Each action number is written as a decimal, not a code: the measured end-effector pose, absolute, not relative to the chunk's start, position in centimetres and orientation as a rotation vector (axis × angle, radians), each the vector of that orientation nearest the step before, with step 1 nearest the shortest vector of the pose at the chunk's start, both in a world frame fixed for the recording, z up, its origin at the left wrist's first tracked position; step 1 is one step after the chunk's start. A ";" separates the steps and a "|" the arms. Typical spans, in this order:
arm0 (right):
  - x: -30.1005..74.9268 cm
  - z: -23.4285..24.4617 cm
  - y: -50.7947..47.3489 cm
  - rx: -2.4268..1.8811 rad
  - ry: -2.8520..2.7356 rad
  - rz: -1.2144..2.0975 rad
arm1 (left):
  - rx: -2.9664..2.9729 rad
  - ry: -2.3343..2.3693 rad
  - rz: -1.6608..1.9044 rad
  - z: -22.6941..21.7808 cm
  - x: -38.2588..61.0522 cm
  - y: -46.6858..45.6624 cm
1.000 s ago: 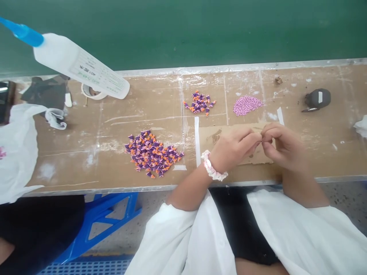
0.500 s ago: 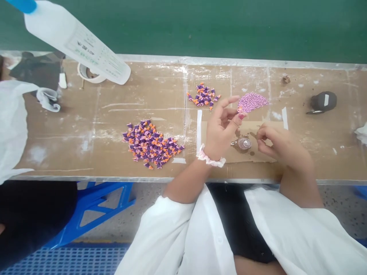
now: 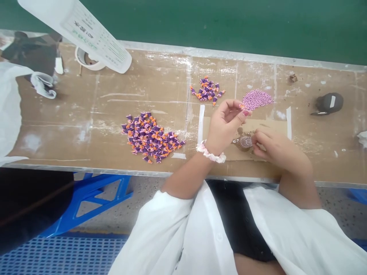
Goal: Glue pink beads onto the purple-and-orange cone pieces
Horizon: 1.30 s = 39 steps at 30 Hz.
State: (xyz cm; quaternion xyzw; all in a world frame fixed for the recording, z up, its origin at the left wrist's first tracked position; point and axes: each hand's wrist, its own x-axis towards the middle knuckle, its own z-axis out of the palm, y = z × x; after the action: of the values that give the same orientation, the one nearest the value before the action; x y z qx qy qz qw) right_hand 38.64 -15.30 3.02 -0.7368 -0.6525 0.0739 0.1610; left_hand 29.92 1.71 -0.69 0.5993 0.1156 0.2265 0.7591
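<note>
My left hand (image 3: 225,124), with a pale scrunchie at the wrist, pinches a small orange piece (image 3: 242,107) between thumb and fingertips. Just beyond those fingertips lies a heap of tiny pink-purple bits (image 3: 257,99). My right hand (image 3: 273,147) is closed, its fingertips beside a small clear container (image 3: 246,142) that stands on a taped-down sheet (image 3: 266,124). Whatever the right fingers hold is hidden or too small to name. A large pile of small purple-and-orange cone-shaped pieces (image 3: 151,137) lies to the left, and a smaller pile (image 3: 207,90) of similar pieces sits farther back.
A big white bottle (image 3: 94,38) leans into view at upper left, partly over a tape roll (image 3: 86,63). White cloth (image 3: 10,110) covers the left end. A black object (image 3: 329,103) rests at the right. Beneath the table is a blue stool (image 3: 94,194).
My left fingers have closed together around the orange piece. My right hand has moved slightly left, up to the clear container. The whole view has tilted and shifted a little.
</note>
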 end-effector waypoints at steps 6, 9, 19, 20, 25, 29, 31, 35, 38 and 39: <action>38.7 3.2 -15.3 -2.119 -1.840 0.226 | 1.396 0.273 0.475 -0.9 29.9 1.9; 38.8 3.5 -15.5 -2.037 -1.752 0.203 | 1.305 0.249 0.382 -0.7 29.9 1.8; 38.8 2.9 -15.5 -1.699 -1.337 -0.200 | 0.653 0.261 -0.155 2.1 29.3 0.5; 38.7 2.8 -15.5 -1.698 -1.330 -0.211 | 0.637 0.256 -0.179 2.1 29.3 0.4; 38.6 2.9 -15.5 -1.701 -1.351 -0.197 | 0.602 0.241 -0.223 2.1 29.4 0.2; 38.6 3.0 -15.3 -1.708 -1.356 -0.211 | 0.608 0.248 -0.229 2.2 29.4 0.1; 38.6 3.1 -15.3 -1.712 -1.369 -0.217 | 0.615 0.252 -0.233 2.2 29.4 0.1; 38.8 3.4 -15.1 -1.732 -1.439 -0.224 | 0.639 0.253 -0.217 2.1 29.4 -0.1; 38.8 3.6 -15.1 -1.739 -1.475 -0.243 | 0.684 0.261 -0.195 1.7 29.4 -0.1; 38.8 3.6 -15.1 -1.740 -1.482 -0.248 | 0.700 0.265 -0.190 1.5 29.4 -0.1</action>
State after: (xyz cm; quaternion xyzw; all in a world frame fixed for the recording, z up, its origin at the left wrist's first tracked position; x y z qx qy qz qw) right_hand 38.80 -15.13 3.58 -0.6907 -0.5881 -0.0986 0.4091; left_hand 29.40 -0.15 1.54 0.3412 0.1290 -0.0925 0.9265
